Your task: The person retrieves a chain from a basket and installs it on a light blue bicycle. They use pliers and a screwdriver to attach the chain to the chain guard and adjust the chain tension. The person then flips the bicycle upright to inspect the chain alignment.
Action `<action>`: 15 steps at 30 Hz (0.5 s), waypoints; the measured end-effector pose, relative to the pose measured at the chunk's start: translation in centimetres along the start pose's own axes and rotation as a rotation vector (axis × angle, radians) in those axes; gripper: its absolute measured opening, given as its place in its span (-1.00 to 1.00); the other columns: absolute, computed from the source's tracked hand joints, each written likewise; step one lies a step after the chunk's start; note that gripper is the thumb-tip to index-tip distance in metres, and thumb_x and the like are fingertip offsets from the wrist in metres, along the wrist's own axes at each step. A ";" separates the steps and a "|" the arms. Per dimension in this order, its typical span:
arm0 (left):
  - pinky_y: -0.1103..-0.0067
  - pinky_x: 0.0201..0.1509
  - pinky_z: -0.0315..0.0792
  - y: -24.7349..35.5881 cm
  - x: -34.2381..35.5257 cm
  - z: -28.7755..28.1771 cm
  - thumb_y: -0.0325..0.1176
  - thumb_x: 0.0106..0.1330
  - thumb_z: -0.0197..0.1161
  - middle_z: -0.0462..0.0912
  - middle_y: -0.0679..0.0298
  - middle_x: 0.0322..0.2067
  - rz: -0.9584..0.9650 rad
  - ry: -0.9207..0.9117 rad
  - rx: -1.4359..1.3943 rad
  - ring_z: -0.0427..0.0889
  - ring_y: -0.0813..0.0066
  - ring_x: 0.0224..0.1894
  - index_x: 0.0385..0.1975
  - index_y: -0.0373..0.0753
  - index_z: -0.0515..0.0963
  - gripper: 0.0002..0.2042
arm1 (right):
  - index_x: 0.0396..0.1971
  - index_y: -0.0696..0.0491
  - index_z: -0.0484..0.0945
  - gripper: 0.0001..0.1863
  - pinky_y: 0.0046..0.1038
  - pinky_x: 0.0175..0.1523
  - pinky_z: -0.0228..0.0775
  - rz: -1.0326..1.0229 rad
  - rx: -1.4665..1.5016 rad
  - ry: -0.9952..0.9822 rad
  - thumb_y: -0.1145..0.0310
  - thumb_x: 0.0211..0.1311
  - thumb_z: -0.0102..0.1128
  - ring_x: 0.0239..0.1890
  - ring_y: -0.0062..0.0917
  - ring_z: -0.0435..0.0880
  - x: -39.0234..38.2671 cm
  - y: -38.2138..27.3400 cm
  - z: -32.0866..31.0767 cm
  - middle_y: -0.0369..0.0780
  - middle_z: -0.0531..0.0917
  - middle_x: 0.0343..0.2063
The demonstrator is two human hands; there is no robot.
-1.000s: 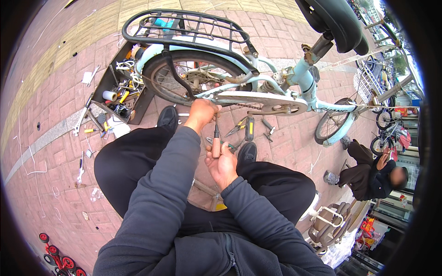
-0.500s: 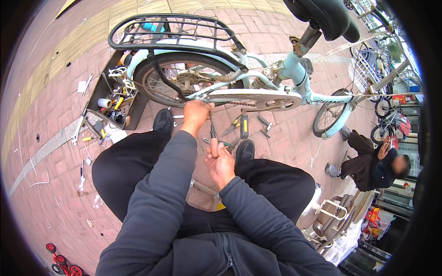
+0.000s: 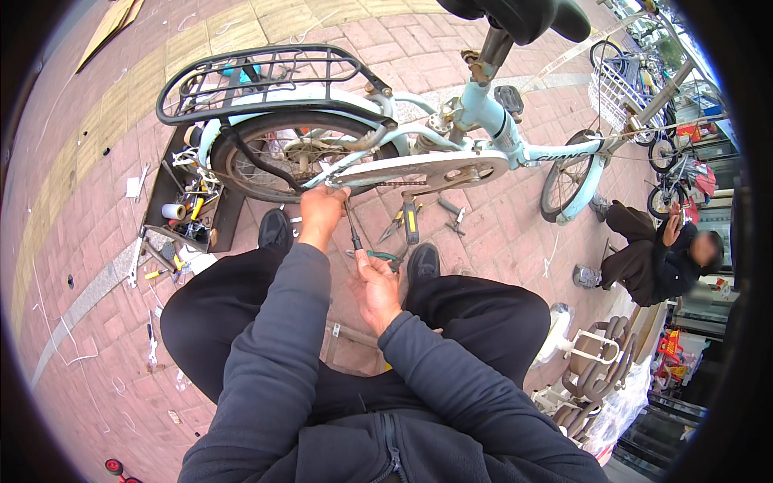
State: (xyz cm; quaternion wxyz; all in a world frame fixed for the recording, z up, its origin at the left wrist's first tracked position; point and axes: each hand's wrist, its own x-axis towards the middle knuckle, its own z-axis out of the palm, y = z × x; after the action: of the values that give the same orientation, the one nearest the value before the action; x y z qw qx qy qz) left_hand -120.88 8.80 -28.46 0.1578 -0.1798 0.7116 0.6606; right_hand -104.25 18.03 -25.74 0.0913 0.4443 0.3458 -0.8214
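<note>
My left hand [image 3: 320, 211] has its fingers closed at the bottom of the rear wheel of a light blue bicycle [image 3: 483, 109], beside the chain [image 3: 403, 183] and white chain guard; what it grips is hidden. The screwdriver [image 3: 354, 233] runs from there down to my right hand [image 3: 373, 294], which is closed round its wooden-coloured handle. Pliers with green handles [image 3: 383, 255], yellow-and-black tools [image 3: 411, 222] and a small tool [image 3: 456, 211] lie on the pink pavers between and beyond my feet.
An open toolbox [image 3: 160, 201] full of tools stands left, with loose wrenches nearby. A seated person [image 3: 648, 258] is at right. A white-and-grey metal item [image 3: 584, 346] stands by my right knee. Parked bicycles [image 3: 656, 153] line the back right; cardboard [image 3: 109, 28] lies far left.
The view has shifted, so the bicycle sits further left. My right hand has turned, its fingers more over the screwdriver handle. My left hand stays at the rear wheel.
</note>
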 end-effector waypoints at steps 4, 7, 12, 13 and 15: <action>0.50 -0.47 0.45 -0.3 0.4 0.1 -0.33 0.25 0.44 0.64 0.22 -0.62 -0.008 -0.010 -0.007 0.60 0.50 -0.62 -0.54 -0.42 0.60 -0.73 | -0.02 -0.03 0.57 -0.66 -0.40 -0.11 0.47 0.229 0.120 -0.100 0.03 0.58 0.01 -0.33 -0.54 0.56 0.0 -0.1 -0.9 -0.33 0.66 -0.35; 0.50 -0.46 0.45 -0.4 0.5 0.2 -0.32 0.26 0.43 0.64 0.23 -0.61 0.031 0.032 0.012 0.60 0.51 -0.61 -0.54 -0.43 0.60 -0.72 | -0.02 -0.03 0.56 -0.69 -0.43 -0.14 0.47 0.074 0.123 -0.054 0.07 0.57 0.03 -0.32 -0.54 0.57 0.1 0.3 -0.7 -0.33 0.66 -0.33; 0.51 -0.46 0.44 -0.4 0.2 0.5 -0.31 0.27 0.43 0.64 0.24 -0.61 0.027 0.059 0.030 0.58 0.53 -0.59 -0.52 -0.43 0.61 -0.72 | -0.02 0.04 0.52 -0.71 -0.47 -0.25 0.50 0.025 0.009 -0.066 0.11 0.57 0.05 -0.37 -0.58 0.57 0.0 0.0 -0.6 -0.31 0.62 -0.32; 0.51 -0.45 0.44 -0.3 0.2 0.5 -0.31 0.27 0.43 0.64 0.24 -0.61 0.022 0.059 0.016 0.57 0.53 -0.59 -0.52 -0.43 0.61 -0.72 | -0.02 0.07 0.50 -0.70 -0.49 -0.29 0.52 0.061 0.036 -0.085 0.13 0.57 0.06 -0.38 -0.60 0.58 -0.1 -0.2 -0.8 -0.31 0.61 -0.33; 0.51 -0.45 0.44 -0.2 0.1 0.5 -0.30 0.27 0.44 0.64 0.24 -0.61 0.008 0.064 0.000 0.56 0.54 -0.59 -0.51 -0.43 0.62 -0.72 | -0.05 0.09 0.52 -0.73 -0.50 -0.30 0.51 0.100 0.081 -0.114 0.18 0.53 0.14 -0.40 -0.62 0.56 -0.3 -0.3 -1.0 -0.31 0.61 -0.33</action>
State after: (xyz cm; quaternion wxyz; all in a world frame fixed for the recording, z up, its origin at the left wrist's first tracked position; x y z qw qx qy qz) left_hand -120.91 9.27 -28.77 0.1325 -0.1979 0.7170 0.6551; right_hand -103.58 18.89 -25.74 0.1335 0.4170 0.2840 -0.8530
